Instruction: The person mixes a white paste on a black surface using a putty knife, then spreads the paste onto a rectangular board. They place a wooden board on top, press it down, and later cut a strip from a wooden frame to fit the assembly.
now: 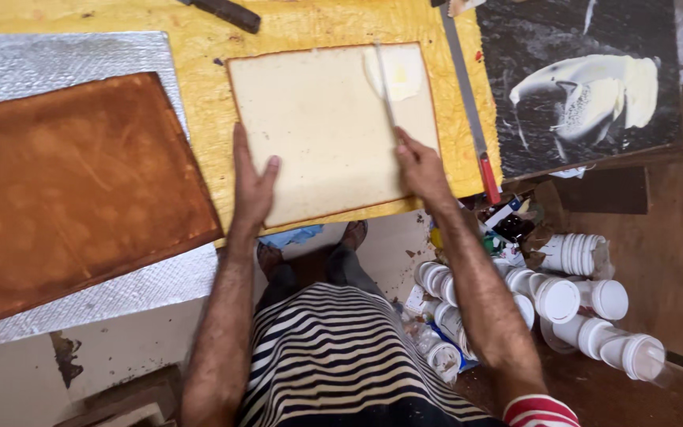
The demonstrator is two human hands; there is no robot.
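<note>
A pale cream rectangular sheet (pixel 326 126) with brown edges lies on a yellow-covered table (pixel 207 103). My left hand (pixel 253 183) rests flat on the sheet's lower left edge, fingers apart. My right hand (pixel 419 168) grips a thin flat spreading blade (pixel 384 83) that reaches up to a patch of pale yellow paste (pixel 397 73) at the sheet's upper right corner.
A large brown sheet (pixel 73 186) lies on silver foil (pixel 57 59) at left. A dark board (pixel 579 79) with a white paste smear sits at right, a long metal ruler (pixel 468 103) beside it. Several white plastic jars (pixel 571 304) clutter the floor at lower right.
</note>
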